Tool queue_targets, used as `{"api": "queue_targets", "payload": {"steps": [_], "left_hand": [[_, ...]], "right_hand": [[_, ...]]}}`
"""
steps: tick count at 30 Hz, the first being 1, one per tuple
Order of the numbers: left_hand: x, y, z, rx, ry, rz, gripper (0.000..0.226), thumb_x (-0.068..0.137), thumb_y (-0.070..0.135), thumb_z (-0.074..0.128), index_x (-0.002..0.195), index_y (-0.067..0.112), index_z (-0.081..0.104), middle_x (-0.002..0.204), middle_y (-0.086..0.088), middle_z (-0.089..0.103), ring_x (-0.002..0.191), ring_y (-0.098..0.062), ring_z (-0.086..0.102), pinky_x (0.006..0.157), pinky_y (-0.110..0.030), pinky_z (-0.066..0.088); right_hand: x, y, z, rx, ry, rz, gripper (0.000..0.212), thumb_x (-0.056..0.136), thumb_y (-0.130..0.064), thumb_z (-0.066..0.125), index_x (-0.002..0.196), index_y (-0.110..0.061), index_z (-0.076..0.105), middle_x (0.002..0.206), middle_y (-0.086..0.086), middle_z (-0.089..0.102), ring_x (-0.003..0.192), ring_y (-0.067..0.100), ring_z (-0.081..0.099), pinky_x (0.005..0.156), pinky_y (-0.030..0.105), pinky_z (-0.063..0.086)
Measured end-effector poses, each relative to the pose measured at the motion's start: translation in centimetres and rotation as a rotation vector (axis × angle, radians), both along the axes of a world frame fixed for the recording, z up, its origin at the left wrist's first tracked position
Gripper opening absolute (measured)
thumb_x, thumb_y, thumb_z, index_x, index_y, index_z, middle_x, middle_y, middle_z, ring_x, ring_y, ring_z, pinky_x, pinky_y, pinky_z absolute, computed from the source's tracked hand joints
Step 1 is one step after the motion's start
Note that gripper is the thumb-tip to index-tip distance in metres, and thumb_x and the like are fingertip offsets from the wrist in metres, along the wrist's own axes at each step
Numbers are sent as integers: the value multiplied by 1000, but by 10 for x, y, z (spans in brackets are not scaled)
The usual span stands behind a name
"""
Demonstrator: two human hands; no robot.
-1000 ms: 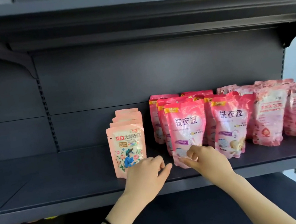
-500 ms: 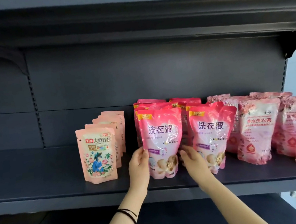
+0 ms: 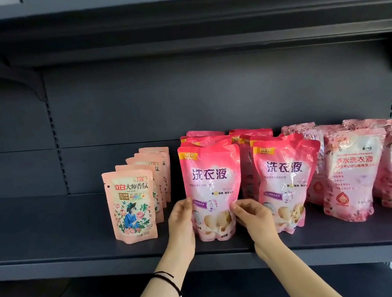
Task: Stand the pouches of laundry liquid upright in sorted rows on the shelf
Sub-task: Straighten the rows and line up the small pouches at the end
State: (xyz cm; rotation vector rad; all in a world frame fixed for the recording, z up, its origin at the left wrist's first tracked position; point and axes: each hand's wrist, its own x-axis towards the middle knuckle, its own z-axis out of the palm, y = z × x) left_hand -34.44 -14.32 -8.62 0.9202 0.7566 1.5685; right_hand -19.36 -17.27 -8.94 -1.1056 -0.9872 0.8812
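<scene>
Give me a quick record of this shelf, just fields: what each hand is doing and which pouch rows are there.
shelf: dark grey, pouches standing on it
left hand: grips left edge of front bright pink pouch
right hand: pinches that pouch's lower right edge
held pouch: upright, base on shelf
left of it: peach pouches, one row
right of it: second bright pink row
far right: pale rose pouches

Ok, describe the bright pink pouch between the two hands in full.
The front pink pouch is glossy plastic film, bright pink fading to white below, with a yellow NEW corner tag, purple Chinese lettering and pale round shapes near its base. It stands upright near the front of the shelf, heading a row of like pouches. The left hand holds its left edge, the right hand pinches its right edge.
</scene>
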Motion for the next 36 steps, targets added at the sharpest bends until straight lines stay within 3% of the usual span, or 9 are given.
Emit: {"api": "queue_targets", "payload": {"steps": [6, 10, 15, 16, 20, 23, 27, 31, 36], "left_hand": [[-7, 3, 2, -5, -23, -10, 21, 96, 19, 50, 78, 11, 53, 70, 3, 71, 69, -13, 66, 65, -30, 52], [-6, 4, -2, 13, 40, -31, 21, 97, 22, 48, 80, 11, 52, 73, 2, 72, 69, -12, 69, 60, -30, 54], [-7, 3, -6, 42, 88, 15, 20, 88, 31, 58, 93, 12, 62, 90, -3, 72, 85, -17, 67, 69, -31, 53], [-8, 2, -7, 55, 79, -1, 27, 84, 35, 59, 99, 13, 63, 95, -3, 72, 90, -17, 68, 71, -29, 53], [-9, -6, -7, 138, 161, -88, 46, 75, 40, 63, 117, 22, 59, 109, 3, 71, 102, -10, 67, 78, -24, 53], [-7, -8, -7, 180, 208, -111, 45, 73, 33, 68, 116, 21, 59, 108, 4, 72, 101, -8, 67, 77, -21, 54], [-6, -5, -7, 163, 220, -101, 34, 78, 26, 67, 109, 13, 64, 102, -3, 74, 96, -18, 70, 75, -28, 56], [-3, 0, -6, 118, 203, -58, 21, 83, 21, 66, 103, 14, 65, 96, -3, 75, 90, -18, 71, 71, -29, 57], [-4, 0, -5, 123, 200, -30, 36, 75, 32, 67, 106, 13, 65, 97, -3, 75, 91, -17, 71, 77, -32, 56]], "right_hand": [[11, 4, 4, 68, -248, -47, 13, 89, -12, 66, 76, -8, 65, 75, 9, 69, 76, 20, 62, 83, 44, 54], [13, 8, 5, 70, -413, -105, 11, 93, -11, 59, 82, -11, 63, 81, 9, 68, 80, 29, 63, 82, 46, 55], [12, 3, 2, 51, -325, -25, 7, 94, -18, 57, 89, -17, 62, 86, 4, 69, 88, 25, 66, 88, 44, 55], [13, 1, 2, 48, -287, 5, 4, 94, -22, 59, 94, -19, 62, 90, 2, 69, 90, 20, 66, 88, 39, 56], [8, -8, 0, 45, -306, 123, 30, 86, -27, 69, 114, -22, 60, 101, -6, 69, 93, 3, 65, 75, 14, 52], [5, -7, -5, 23, -330, 147, 37, 80, -27, 76, 113, -25, 61, 103, -9, 71, 99, 4, 65, 77, 15, 52], [3, 0, -7, 22, -268, 119, 33, 76, -24, 80, 105, -21, 64, 100, -5, 73, 98, 11, 67, 85, 25, 54], [-3, 5, -5, 26, -238, 75, 26, 77, -17, 79, 98, -16, 64, 95, -2, 73, 91, 12, 68, 71, 17, 53], [-11, 3, -4, 69, -279, 17, 21, 79, -16, 77, 92, -19, 62, 92, -1, 71, 82, 10, 63, 65, 12, 50]]}}
